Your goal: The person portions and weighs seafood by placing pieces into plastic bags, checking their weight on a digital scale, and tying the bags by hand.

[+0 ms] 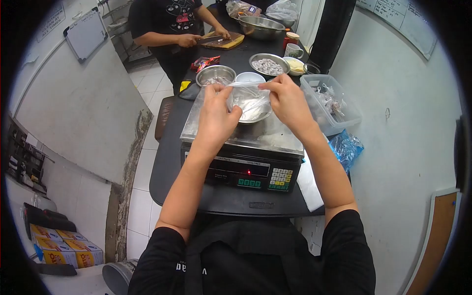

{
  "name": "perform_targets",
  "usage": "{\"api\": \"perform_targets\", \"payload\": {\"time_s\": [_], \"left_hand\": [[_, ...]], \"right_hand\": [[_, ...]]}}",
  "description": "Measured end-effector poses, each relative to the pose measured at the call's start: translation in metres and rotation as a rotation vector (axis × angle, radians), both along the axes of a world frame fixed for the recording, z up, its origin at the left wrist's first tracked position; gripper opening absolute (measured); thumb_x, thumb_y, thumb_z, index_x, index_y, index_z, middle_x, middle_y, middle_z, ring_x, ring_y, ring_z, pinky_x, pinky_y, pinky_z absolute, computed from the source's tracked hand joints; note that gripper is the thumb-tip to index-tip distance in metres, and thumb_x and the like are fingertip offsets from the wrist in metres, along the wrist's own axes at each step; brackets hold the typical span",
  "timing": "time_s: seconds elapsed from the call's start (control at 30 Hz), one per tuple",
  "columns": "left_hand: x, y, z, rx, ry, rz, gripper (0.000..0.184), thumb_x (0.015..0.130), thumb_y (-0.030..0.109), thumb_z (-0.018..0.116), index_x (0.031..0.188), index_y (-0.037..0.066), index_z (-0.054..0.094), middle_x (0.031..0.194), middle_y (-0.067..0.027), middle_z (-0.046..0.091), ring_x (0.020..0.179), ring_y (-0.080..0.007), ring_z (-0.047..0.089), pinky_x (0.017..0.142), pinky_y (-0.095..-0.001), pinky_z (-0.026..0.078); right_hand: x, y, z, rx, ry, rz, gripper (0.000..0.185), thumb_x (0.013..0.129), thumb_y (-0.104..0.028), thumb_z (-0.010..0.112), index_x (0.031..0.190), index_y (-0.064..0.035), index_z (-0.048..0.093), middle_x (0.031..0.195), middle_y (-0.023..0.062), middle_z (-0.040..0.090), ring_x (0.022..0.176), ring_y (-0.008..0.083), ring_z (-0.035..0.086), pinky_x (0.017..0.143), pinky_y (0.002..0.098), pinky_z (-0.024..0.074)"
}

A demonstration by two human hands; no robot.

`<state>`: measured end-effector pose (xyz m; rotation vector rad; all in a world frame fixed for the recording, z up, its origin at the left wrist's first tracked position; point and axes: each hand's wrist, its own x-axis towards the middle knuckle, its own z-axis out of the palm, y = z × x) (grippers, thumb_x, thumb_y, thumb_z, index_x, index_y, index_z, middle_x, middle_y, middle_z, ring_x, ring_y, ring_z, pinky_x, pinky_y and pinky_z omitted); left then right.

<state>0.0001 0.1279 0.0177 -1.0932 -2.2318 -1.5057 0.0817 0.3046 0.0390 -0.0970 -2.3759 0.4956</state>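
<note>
Between my two hands a clear plastic bag [250, 91] is stretched out by its top edge. My left hand [215, 111] pinches the left side of it, and my right hand [287, 102] pinches the right side with thumb and forefinger. Beneath the bag, a metal bowl [259, 118] rests on the steel plate of a digital scale [227, 169]; the bag and hands partly hide what the bowl holds. A white bowl [250, 77] stands just behind the bag. Left of that is a steel bowl [216, 70] with pale pieces in it.
Farther back is a steel bowl of greyish pieces [269, 65], near a white mug [293, 51]. A clear plastic bin [324, 105] holding small bags stands at right, above crumpled blue plastic [347, 150]. Across the table a person cuts with a knife on a wooden board [227, 44].
</note>
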Motion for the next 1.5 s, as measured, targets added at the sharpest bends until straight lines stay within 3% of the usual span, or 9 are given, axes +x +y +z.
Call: {"api": "perform_targets", "payload": {"time_s": [0.23,0.3,0.47,0.6,0.77,1.17,1.27,1.43,1.5], "left_hand": [[-0.03,0.007,-0.013,-0.067,0.093,0.079,0.027,0.079,0.013,0.069,0.101,-0.004,0.07,0.104,-0.0191,0.061,0.096,-0.0344,0.062,0.086,-0.0389,0.049],[-0.038,0.005,-0.016,-0.117,0.124,0.144,0.023,0.084,0.015,0.067,0.102,0.001,0.071,0.101,-0.014,0.063,0.084,-0.0265,0.063,0.074,-0.0334,0.051],[-0.046,0.008,-0.022,-0.153,0.101,0.11,0.017,0.081,0.01,0.066,0.094,0.0,0.071,0.098,-0.0186,0.061,0.089,-0.0349,0.063,0.081,-0.0407,0.049],[-0.04,0.01,-0.014,-0.141,0.119,0.117,0.018,0.081,0.009,0.066,0.095,-0.001,0.07,0.095,-0.0173,0.061,0.08,-0.0322,0.062,0.077,-0.0391,0.049],[-0.038,0.01,-0.008,-0.167,0.091,0.099,0.02,0.079,0.007,0.068,0.096,-0.002,0.069,0.093,-0.0155,0.06,0.066,-0.0247,0.057,0.068,-0.0364,0.048],[-0.039,0.007,0.006,-0.134,0.035,0.078,0.02,0.076,0.002,0.07,0.096,0.0,0.065,0.091,-0.0134,0.058,0.063,-0.022,0.055,0.064,-0.0346,0.047],[-0.043,0.009,0.004,-0.141,0.046,0.066,0.02,0.077,0.002,0.069,0.096,0.0,0.066,0.091,-0.0134,0.058,0.063,-0.0225,0.055,0.064,-0.035,0.047],[-0.045,0.009,0.0,-0.139,0.025,0.05,0.02,0.078,0.002,0.068,0.098,-0.001,0.066,0.091,-0.0137,0.058,0.064,-0.0235,0.055,0.065,-0.0355,0.047],[-0.046,0.01,0.0,-0.135,0.03,0.048,0.021,0.078,0.002,0.068,0.099,-0.001,0.066,0.091,-0.0139,0.058,0.064,-0.0238,0.055,0.065,-0.0357,0.047]], "right_hand": [[-0.017,0.018,-0.008,0.108,-0.098,0.072,0.026,0.08,-0.002,0.059,0.098,-0.0105,0.075,0.094,0.015,0.061,0.091,0.0319,0.061,0.083,0.0388,0.0484],[-0.02,0.028,-0.014,0.133,-0.177,0.144,0.023,0.083,-0.007,0.063,0.102,-0.0114,0.074,0.099,0.0137,0.063,0.098,0.0308,0.059,0.088,0.0385,0.0463],[-0.017,0.064,0.01,-0.476,-0.084,0.415,0.026,0.086,-0.02,0.07,0.11,-0.0103,0.071,0.101,0.0095,0.066,0.096,0.0253,0.064,0.082,0.0342,0.0501],[-0.03,0.148,-0.001,-0.194,0.025,0.046,0.022,0.082,-0.016,0.067,0.102,-0.0097,0.074,0.097,0.0174,0.069,0.087,0.0292,0.067,0.077,0.036,0.0522],[-0.071,0.221,-0.073,0.253,-0.419,-0.106,0.019,0.08,-0.014,0.07,0.093,-0.0016,0.073,0.088,0.0182,0.07,0.082,0.0296,0.07,0.077,0.0379,0.0534],[-0.164,0.229,-0.123,0.185,-0.767,-0.271,0.041,0.073,-0.018,0.075,0.112,-0.0083,0.069,0.11,0.0174,0.068,0.102,0.0308,0.066,0.089,0.0387,0.0514],[-0.17,0.239,-0.127,0.214,-0.783,-0.262,0.021,0.075,-0.012,0.065,0.091,-0.002,0.073,0.096,0.0212,0.069,0.091,0.0354,0.068,0.08,0.0426,0.0541],[-0.164,0.249,-0.109,0.089,-0.727,-0.233,0.017,0.075,-0.014,0.066,0.084,-0.0014,0.074,0.089,0.0204,0.07,0.087,0.0347,0.069,0.078,0.0416,0.0538],[-0.163,0.255,-0.102,0.012,-0.62,-0.196,0.019,0.068,-0.009,0.068,0.086,-0.0096,0.076,0.081,0.0145,0.071,0.075,0.026,0.069,0.072,0.0362,0.0539]]}}
